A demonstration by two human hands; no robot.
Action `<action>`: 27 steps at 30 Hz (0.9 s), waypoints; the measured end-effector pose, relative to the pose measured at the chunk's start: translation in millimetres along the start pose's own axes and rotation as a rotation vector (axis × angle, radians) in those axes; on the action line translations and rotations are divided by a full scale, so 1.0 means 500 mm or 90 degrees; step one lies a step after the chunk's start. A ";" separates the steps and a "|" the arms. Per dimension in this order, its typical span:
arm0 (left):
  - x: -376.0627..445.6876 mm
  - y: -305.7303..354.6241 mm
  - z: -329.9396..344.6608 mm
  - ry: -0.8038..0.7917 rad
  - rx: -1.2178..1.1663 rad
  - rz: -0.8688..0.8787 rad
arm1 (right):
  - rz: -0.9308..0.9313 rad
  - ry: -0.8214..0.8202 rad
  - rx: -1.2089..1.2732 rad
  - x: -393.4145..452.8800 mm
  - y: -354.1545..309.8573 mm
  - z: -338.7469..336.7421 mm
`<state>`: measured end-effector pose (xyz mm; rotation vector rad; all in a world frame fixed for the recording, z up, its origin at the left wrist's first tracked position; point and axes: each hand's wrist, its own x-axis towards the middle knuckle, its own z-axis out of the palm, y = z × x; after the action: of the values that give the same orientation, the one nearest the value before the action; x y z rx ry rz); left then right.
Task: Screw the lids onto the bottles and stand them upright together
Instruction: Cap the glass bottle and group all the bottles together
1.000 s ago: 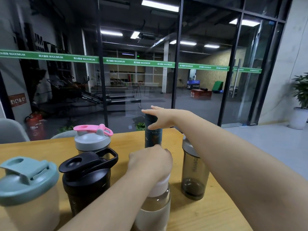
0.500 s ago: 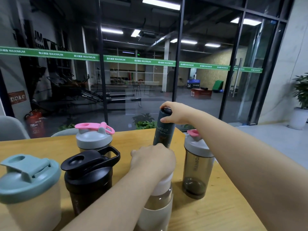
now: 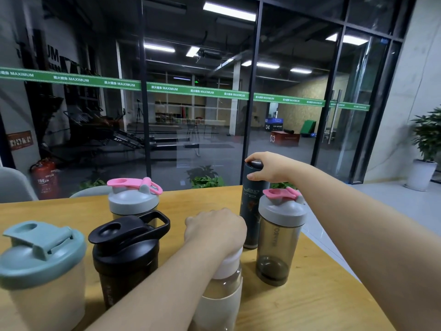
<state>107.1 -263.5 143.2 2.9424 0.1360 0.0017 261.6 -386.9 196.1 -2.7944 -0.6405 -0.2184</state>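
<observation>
Several lidded bottles stand on the wooden table [image 3: 310,304]. My left hand [image 3: 216,229] grips the white cap of a clear bottle with a cream sleeve [image 3: 220,297] at the front. My right hand [image 3: 265,168] holds the top of a tall dark flask [image 3: 249,211], which stands upright just behind a smoky grey shaker with a grey-and-pink lid [image 3: 279,235]. To the left are a black shaker [image 3: 126,256], a cream shaker with a teal lid [image 3: 40,271] and another grey-lidded shaker with a pink flap [image 3: 133,199].
The table's far edge runs right behind the bottles, and its right edge falls off beside the smoky shaker. A glass wall [image 3: 191,115] stands beyond. A grey chair back [image 3: 14,185] shows at far left, a potted plant [image 3: 427,144] at far right.
My right hand has carried the dark flask to the right and closer, setting it upright behind the smoky shaker. My left hand has stayed on the white cap.
</observation>
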 end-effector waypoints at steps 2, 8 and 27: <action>-0.002 0.000 -0.001 0.002 -0.003 -0.001 | 0.002 -0.004 0.003 -0.004 0.001 -0.001; 0.001 -0.001 0.003 0.001 -0.014 -0.005 | 0.001 -0.016 0.004 -0.011 -0.006 -0.001; 0.040 -0.013 0.017 -0.036 -0.086 -0.026 | 0.030 0.021 0.054 -0.047 -0.021 0.023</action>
<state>126.4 -256.7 133.5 2.8010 0.1796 -0.0751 237.1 -383.8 182.8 -2.7148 -0.5622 -0.2212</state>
